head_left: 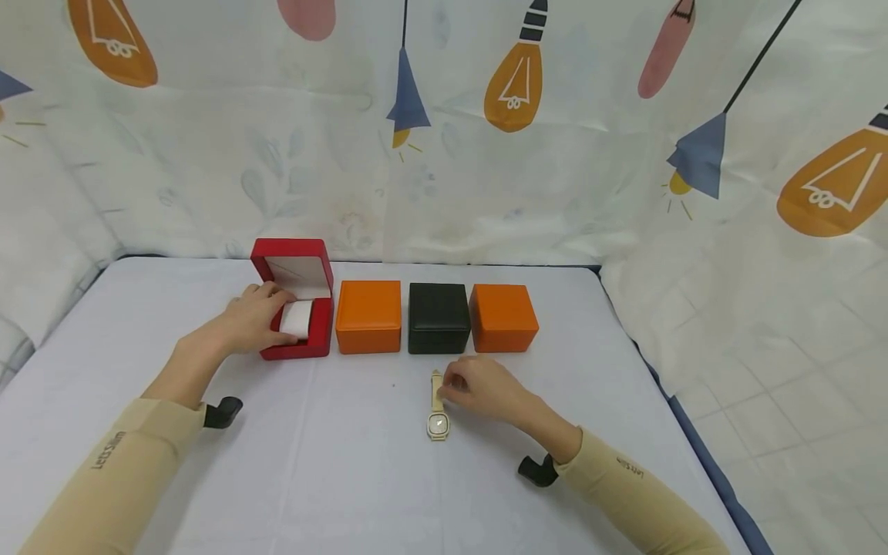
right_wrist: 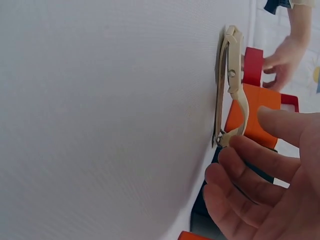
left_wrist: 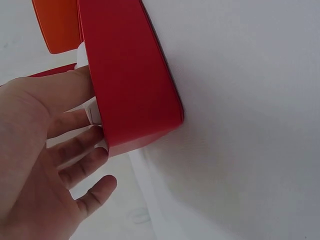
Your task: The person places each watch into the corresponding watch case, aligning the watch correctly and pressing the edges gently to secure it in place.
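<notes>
A red watch box [head_left: 321,327] stands with its lid raised at the left of the row, a white watch cushion [head_left: 298,317] inside it. My left hand [head_left: 253,317] reaches into this box, thumb and fingers around the cushion; the box wall hides some fingertips in the left wrist view. On the white table lies a pale gold wristwatch [head_left: 438,424], its strap pointing away from me. My right hand [head_left: 489,388] is beside the strap. In the right wrist view its fingertips [right_wrist: 240,144] are right at the strap's end, with the thumb [right_wrist: 272,117] apart from them.
Beside the red box stand a closed orange box [head_left: 368,316], a closed dark green box [head_left: 438,317] and another closed orange box [head_left: 504,317]. A white cloth covers the table [head_left: 361,478]. Behind hangs a curtain [head_left: 444,200] printed with lamps and bulbs.
</notes>
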`<state>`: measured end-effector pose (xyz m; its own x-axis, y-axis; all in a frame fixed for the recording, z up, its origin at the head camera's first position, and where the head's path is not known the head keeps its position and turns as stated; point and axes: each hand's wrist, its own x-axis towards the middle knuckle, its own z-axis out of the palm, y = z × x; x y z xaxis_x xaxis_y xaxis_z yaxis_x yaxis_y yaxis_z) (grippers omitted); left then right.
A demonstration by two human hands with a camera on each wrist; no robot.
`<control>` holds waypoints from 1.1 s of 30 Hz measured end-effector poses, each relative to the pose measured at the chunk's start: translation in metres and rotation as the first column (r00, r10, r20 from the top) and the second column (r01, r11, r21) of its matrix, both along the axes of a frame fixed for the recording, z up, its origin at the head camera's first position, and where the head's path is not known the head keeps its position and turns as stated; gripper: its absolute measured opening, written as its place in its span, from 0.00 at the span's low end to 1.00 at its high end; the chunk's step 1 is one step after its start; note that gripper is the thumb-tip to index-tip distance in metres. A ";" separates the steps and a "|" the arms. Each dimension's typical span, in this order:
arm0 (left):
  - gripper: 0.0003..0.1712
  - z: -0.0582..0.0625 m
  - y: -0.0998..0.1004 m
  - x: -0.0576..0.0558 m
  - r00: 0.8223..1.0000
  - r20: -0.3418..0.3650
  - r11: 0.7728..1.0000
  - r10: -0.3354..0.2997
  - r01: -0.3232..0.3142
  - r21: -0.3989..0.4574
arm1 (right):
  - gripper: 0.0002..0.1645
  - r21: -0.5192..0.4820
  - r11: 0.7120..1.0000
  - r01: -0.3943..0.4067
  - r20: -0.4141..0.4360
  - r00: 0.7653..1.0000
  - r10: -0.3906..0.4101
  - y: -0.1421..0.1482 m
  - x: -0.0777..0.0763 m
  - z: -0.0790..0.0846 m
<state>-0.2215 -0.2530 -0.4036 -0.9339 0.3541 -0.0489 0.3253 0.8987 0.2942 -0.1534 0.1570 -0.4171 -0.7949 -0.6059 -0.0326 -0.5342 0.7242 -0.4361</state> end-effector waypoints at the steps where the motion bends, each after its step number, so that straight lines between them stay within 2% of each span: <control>1: 0.41 0.000 0.000 0.000 1.000 -0.001 1.000 -0.003 0.003 -0.001 | 0.08 0.003 1.000 -0.003 0.007 1.000 0.003 0.000 0.000 0.000; 10: 0.43 -0.002 0.000 -0.001 1.000 0.003 1.000 0.012 -0.012 0.014 | 0.11 0.050 0.999 0.002 0.079 0.997 -0.006 -0.002 0.001 -0.003; 19: 0.42 -0.005 0.003 -0.002 1.000 0.009 0.999 0.001 -0.002 0.051 | 0.16 0.037 0.999 0.027 0.168 0.985 -0.033 -0.005 0.004 -0.007; 29: 0.41 -0.008 0.005 0.001 1.000 -0.014 0.999 -0.020 0.020 0.045 | 0.12 -0.065 0.993 0.094 0.320 0.945 -0.069 -0.005 0.003 -0.009; 33: 0.39 -0.009 0.006 0.003 0.999 -0.032 0.998 -0.031 0.033 0.052 | 0.14 -0.079 0.990 0.115 0.395 0.915 -0.075 -0.005 0.002 -0.008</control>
<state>-0.2180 -0.2471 -0.4126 -0.9229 0.3849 -0.0007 0.3631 0.8713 0.3302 -0.1511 0.1525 -0.4253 -0.7848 -0.5442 -0.2964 -0.2375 0.7059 -0.6673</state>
